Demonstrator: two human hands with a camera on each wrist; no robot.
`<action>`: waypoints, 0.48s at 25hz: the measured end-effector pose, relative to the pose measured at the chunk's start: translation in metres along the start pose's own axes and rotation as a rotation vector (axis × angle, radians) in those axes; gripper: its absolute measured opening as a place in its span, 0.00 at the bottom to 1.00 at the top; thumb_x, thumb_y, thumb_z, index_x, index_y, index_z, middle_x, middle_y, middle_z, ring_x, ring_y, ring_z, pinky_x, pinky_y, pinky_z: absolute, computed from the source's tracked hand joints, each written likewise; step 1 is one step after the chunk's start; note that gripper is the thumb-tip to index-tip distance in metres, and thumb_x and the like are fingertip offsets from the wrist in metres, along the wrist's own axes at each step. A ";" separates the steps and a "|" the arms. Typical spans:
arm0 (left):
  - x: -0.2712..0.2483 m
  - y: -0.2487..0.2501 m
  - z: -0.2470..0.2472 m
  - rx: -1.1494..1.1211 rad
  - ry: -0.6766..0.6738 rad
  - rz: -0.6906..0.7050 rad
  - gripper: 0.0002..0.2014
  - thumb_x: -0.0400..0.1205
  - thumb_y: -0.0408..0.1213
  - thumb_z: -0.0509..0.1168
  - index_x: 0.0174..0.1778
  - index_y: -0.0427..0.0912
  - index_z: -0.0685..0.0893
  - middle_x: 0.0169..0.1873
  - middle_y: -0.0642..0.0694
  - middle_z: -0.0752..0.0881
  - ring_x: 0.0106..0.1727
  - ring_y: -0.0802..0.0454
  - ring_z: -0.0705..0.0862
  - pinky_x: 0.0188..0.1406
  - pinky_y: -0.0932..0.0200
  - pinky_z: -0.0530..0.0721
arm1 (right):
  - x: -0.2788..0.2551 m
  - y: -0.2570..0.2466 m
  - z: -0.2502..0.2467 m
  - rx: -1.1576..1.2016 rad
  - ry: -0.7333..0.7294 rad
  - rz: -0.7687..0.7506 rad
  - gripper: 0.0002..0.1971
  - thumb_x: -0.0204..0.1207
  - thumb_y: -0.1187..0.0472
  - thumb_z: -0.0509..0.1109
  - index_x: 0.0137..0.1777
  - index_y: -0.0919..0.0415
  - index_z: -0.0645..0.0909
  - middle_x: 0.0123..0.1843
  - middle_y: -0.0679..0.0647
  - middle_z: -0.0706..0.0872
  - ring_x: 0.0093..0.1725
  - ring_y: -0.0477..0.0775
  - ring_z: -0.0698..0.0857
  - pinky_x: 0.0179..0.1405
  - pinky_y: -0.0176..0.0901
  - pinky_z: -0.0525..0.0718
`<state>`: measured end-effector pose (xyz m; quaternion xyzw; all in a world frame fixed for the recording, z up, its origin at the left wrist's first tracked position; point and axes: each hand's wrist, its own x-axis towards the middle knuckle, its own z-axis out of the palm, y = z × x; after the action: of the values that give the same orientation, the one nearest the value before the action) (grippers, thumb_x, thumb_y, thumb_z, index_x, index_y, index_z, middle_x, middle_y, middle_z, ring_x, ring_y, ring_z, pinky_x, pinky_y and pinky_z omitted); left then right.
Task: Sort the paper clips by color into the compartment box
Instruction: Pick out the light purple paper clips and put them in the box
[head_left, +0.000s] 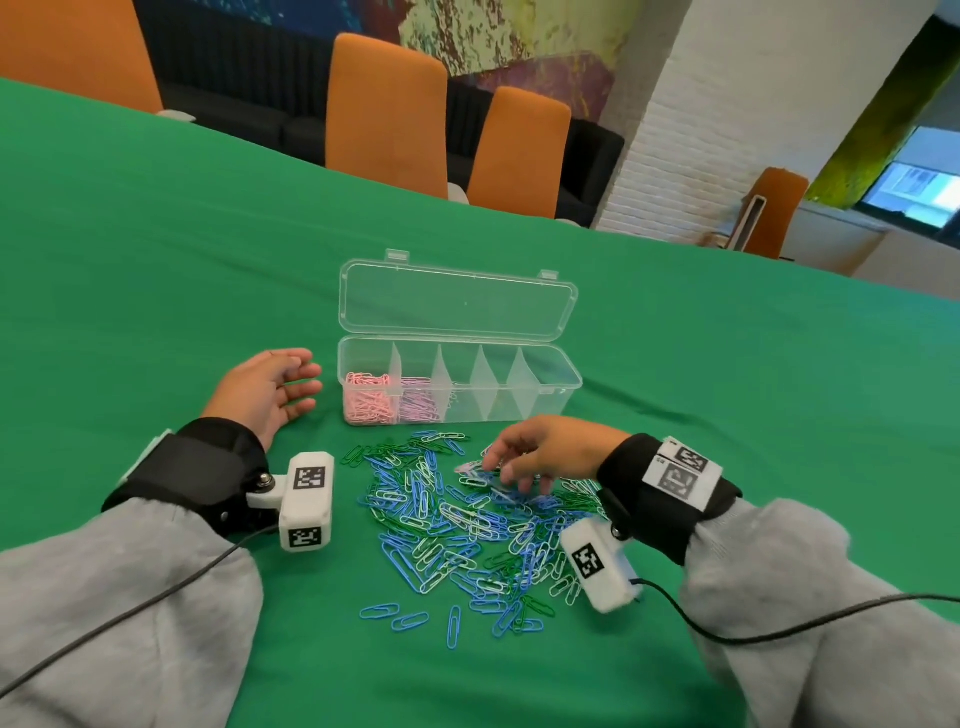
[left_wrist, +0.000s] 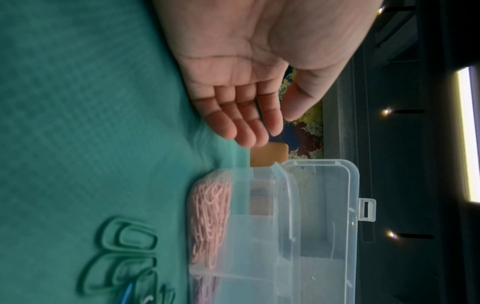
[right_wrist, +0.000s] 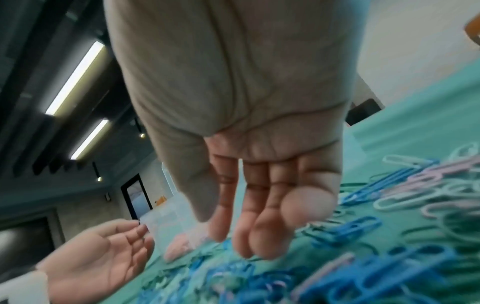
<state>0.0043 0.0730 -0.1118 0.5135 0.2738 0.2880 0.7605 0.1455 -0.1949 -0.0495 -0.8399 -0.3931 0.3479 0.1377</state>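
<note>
A clear compartment box (head_left: 563, 384) lies on the green cloth with its lid (head_left: 457, 306) folded back. Pink clips (head_left: 366, 402) fill its leftmost compartment, purple clips (head_left: 418, 405) the one beside it; the other compartments look empty. A loose pile of blue, green and white paper clips (head_left: 457, 525) lies in front of the box. My right hand (head_left: 511, 467) hovers low over the pile's far side, fingers hanging down and slightly spread, nothing held (right_wrist: 257, 232). My left hand (head_left: 280, 389) rests palm up on the cloth left of the box, empty, fingers relaxed (left_wrist: 249, 115).
A few pink clips (right_wrist: 441, 170) lie mixed into the pile near my right hand. Three blue clips (head_left: 410, 618) lie apart at the pile's near edge. Orange chairs (head_left: 384, 109) stand behind the table's far edge. Cables run from both wrist cameras.
</note>
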 end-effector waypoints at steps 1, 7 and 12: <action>0.000 0.000 0.000 -0.005 0.003 -0.001 0.11 0.85 0.31 0.54 0.43 0.44 0.79 0.33 0.50 0.84 0.28 0.60 0.83 0.25 0.69 0.81 | 0.000 -0.001 -0.001 0.008 0.044 -0.018 0.08 0.79 0.67 0.66 0.55 0.56 0.82 0.39 0.48 0.84 0.33 0.44 0.81 0.31 0.33 0.80; -0.001 0.000 0.000 0.008 -0.006 0.002 0.11 0.85 0.31 0.53 0.43 0.44 0.79 0.38 0.47 0.82 0.27 0.61 0.83 0.26 0.69 0.81 | 0.021 -0.013 -0.011 -0.396 0.236 0.012 0.12 0.76 0.66 0.68 0.58 0.55 0.81 0.35 0.40 0.71 0.41 0.48 0.75 0.44 0.37 0.73; -0.002 0.001 0.001 0.017 0.000 -0.005 0.10 0.86 0.31 0.53 0.43 0.44 0.78 0.39 0.46 0.82 0.33 0.56 0.81 0.26 0.69 0.81 | 0.033 -0.022 -0.002 -0.531 0.104 0.022 0.05 0.78 0.60 0.69 0.50 0.58 0.76 0.41 0.48 0.77 0.46 0.53 0.75 0.44 0.39 0.71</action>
<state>0.0032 0.0711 -0.1099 0.5192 0.2775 0.2839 0.7568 0.1494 -0.1553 -0.0524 -0.8676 -0.4538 0.1906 -0.0710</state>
